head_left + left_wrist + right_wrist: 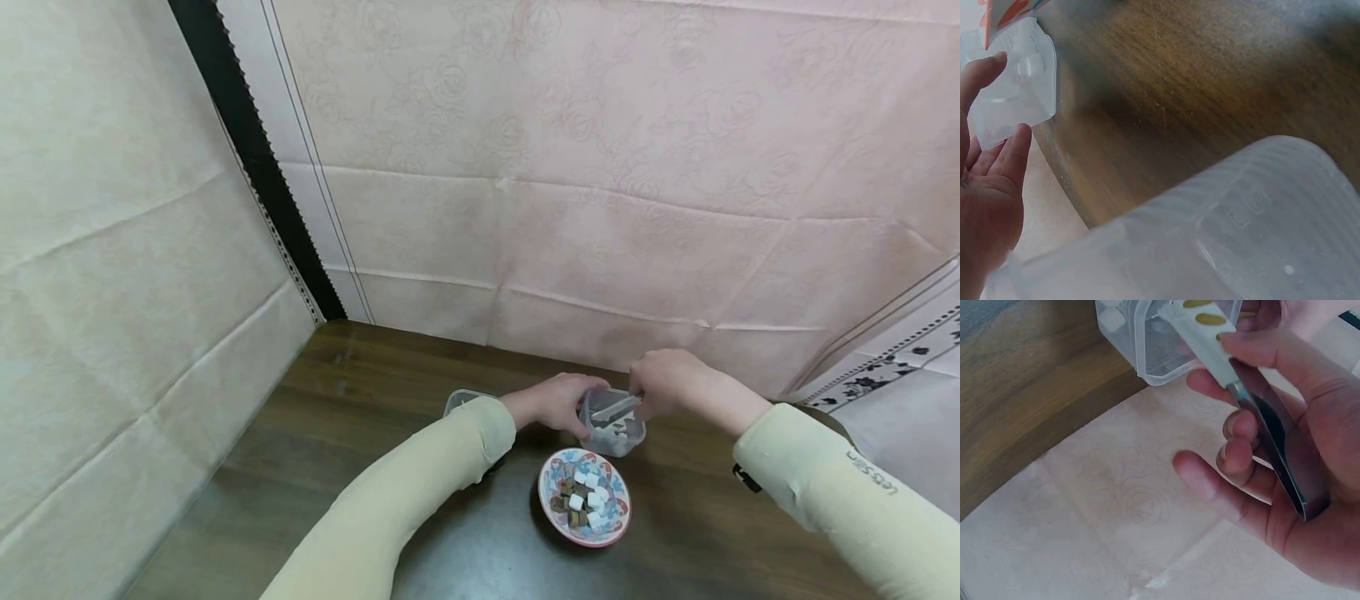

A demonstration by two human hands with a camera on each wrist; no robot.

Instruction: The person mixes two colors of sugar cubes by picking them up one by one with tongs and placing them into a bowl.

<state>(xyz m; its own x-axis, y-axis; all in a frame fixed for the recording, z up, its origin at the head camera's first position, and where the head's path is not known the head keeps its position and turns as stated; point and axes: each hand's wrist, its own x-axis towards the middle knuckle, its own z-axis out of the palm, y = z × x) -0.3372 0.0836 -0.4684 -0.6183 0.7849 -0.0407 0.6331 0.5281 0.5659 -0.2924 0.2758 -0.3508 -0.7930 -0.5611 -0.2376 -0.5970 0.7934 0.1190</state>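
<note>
My right hand (667, 382) holds a pair of tongs (1279, 437) with a metal handle and pale, slotted ends. The tips of the tongs reach into a clear plastic container (617, 446) that holds several small white pieces. From its left side, my left hand (558, 402) grips this container, thumb toward the front and fingers toward the back. Just in front stands a patterned bowl (551, 512) with a red rim, where white cubes (596, 500) and brown cubes (558, 503) lie mixed together.
A second clear plastic container (1254, 219) stands left of the first, partly hidden by my left sleeve in the head view. Everything rests on a dark wooden table (360, 392). A pale cloth (600, 250) hangs along the table's back edge.
</note>
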